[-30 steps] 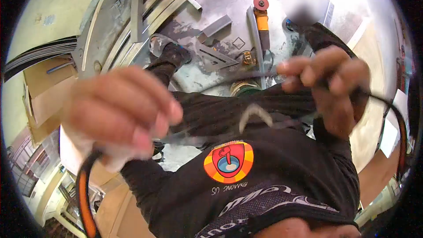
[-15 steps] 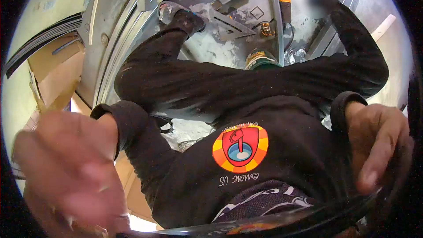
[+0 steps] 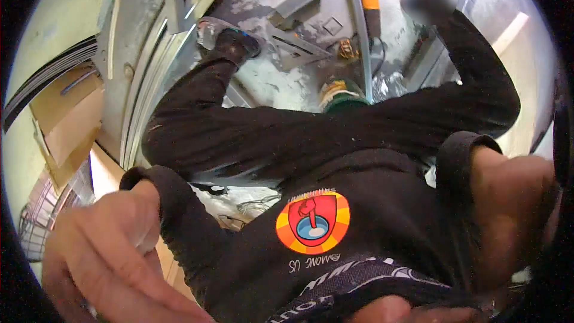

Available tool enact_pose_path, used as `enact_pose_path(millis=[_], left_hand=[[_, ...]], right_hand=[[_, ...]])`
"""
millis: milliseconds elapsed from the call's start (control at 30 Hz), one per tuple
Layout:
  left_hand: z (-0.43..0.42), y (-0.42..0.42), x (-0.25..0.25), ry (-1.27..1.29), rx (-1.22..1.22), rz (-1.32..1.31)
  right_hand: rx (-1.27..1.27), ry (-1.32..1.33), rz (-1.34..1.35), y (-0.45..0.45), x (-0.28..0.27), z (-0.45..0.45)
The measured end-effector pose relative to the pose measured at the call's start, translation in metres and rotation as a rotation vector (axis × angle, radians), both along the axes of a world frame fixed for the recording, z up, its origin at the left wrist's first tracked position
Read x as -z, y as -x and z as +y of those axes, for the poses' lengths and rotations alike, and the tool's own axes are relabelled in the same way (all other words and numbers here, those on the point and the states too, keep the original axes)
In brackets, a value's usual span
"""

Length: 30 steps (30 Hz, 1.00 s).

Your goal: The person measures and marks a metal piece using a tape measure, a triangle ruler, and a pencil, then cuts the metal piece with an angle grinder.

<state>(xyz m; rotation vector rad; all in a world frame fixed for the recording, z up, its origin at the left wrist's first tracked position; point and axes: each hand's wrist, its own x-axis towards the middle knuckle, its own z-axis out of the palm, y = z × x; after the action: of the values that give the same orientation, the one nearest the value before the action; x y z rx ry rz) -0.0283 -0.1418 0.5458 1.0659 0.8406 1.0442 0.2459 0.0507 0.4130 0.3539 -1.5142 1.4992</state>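
My left hand point(image 3: 113, 251) is raised at the lower left, close to the camera. Its fingers are bent and held together, with the tips out of sight, and whatever they hold is hidden. At the right edge my right hand point(image 3: 514, 197) is raised too, dark and in shadow, its fingers hidden. Between the hands is my black shirt point(image 3: 382, 203) with a round red and yellow print point(image 3: 313, 222). My legs point(image 3: 197, 113) are spread in dark trousers.
On the floor lie an orange grinder point(image 3: 371, 3) with a red disc, a metal square point(image 3: 296, 49), a channel piece point(image 3: 296, 5) and long metal strips point(image 3: 152, 78). A tub point(image 3: 344, 94) stands between the legs. Cardboard point(image 3: 69, 116) is at the left.
My hands have parted from in front of my chest and moved down to both sides of the view. The dark, orange-edged cord or strap they held is now out of sight.
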Motion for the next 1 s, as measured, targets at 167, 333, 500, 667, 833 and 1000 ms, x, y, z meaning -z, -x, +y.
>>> enact_pose_path(millis=[167,333,500,667,833,1000], left_hand=[[0.048,0.0,0.077,-0.012,-0.182,-0.018],[0.091,-0.031,0.26,0.153,-0.125,0.8],[0.109,-0.094,0.434,0.074,0.487,1.209],[0.123,-0.199,0.527,0.583,-0.024,0.955],[0.131,-0.225,0.517,0.643,-0.128,1.11],[0.122,-0.234,0.513,0.691,-0.163,1.238]], right_hand=[[0.526,-0.063,-0.704,0.021,0.105,0.095],[0.714,-0.214,-1.532,-0.016,0.347,0.154],[0.758,0.074,-1.686,-0.031,0.421,0.088],[0.679,0.157,-1.662,-0.031,0.418,0.09],[0.317,0.424,-1.551,-0.034,0.405,0.116],[0.428,0.609,-1.595,-0.07,0.432,0.129]])
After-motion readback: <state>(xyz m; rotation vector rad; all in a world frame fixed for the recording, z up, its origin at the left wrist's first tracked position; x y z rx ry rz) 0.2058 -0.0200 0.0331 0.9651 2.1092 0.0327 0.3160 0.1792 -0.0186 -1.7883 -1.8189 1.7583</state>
